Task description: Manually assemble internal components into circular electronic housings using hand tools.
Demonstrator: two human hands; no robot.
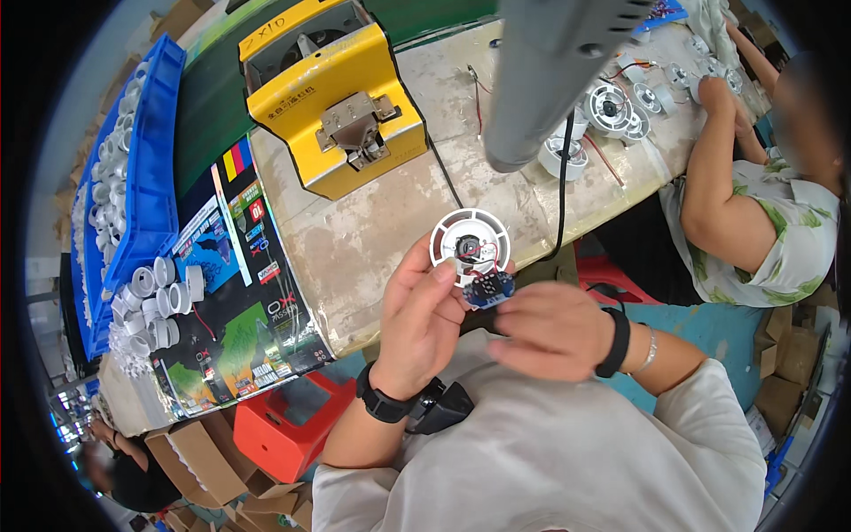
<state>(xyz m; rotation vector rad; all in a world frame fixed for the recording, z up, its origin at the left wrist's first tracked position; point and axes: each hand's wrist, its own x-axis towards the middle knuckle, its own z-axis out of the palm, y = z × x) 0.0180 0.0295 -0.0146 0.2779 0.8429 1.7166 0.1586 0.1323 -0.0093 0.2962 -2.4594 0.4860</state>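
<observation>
My left hand [419, 324] is closed on a white round plastic housing [471, 232], with the thumb over its lower rim. Inside the spoked ring a dark round part sits at the centre, with thin red wires beside it. A small blue circuit board [488, 288] with dark components lies at the housing's lower edge, against my left fingertips. Close to the board's right side is my right hand [554, 332], smeared by motion with its fingers bent. Whether those fingers grip the board I cannot tell.
A yellow machine [341, 106] stands on the worktable [319, 257]. A grey post [554, 80] and black cable rise ahead. At left are a blue bin [151, 168] and several loose white rings [155, 301]. More housings [612, 111] lie near a co-worker [753, 204]. A red stool [284, 430] stands below.
</observation>
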